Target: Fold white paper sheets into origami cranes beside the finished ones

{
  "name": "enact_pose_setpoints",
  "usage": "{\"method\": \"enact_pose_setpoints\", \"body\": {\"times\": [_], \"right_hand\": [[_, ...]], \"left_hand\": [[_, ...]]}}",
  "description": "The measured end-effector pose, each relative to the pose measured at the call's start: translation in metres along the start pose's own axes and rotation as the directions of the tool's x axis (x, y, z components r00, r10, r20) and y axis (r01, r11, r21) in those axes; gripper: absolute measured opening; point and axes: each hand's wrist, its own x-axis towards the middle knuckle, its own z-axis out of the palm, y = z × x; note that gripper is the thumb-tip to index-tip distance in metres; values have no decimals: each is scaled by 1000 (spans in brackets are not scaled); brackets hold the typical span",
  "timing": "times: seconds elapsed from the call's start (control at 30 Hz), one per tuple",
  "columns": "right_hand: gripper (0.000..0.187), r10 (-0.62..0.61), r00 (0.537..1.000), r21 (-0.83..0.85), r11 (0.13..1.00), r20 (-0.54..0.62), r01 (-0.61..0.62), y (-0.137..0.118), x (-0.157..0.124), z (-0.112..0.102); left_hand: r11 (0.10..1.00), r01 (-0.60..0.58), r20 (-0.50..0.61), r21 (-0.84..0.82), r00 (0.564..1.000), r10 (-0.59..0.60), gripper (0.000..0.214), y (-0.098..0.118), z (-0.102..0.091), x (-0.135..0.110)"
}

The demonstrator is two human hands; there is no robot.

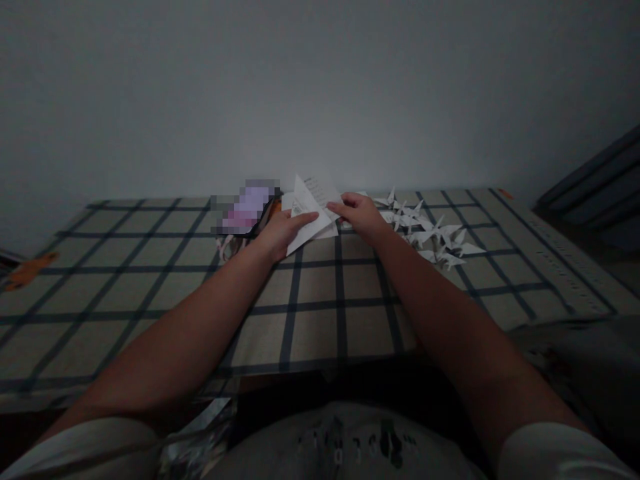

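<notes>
A folded printed paper (pixel 320 199) is near the far middle of the cloth-covered counter (pixel 317 333)
At left lies a phone (pixel 250 205), its screen blurred; next, the left hand (pixel 281 233) grasps the paper with thumb on top, the right hand (pixel 363 215) pinches its right side, and further right lie several white paper birds (pixel 437 235)
</notes>
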Motion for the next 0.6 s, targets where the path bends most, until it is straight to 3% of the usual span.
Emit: {"method": "enact_pose_setpoints", "body": {"times": [0.13, 0.37, 0.6], "right_hand": [[31, -50, 998, 9, 999, -32, 50, 0, 1, 1], [40, 37, 998, 85, 996, 51, -41, 2, 2, -1], [30, 17, 1000, 53, 998, -4, -16, 11, 7, -3]], "left_hand": [[998, 24, 31, -61, 999, -22, 34, 1, 1, 0], [995, -50, 18, -81, 999, 51, 41, 0, 1, 0], [991, -123, -33, -44, 992, 122, 46, -2, -1, 2]]}}
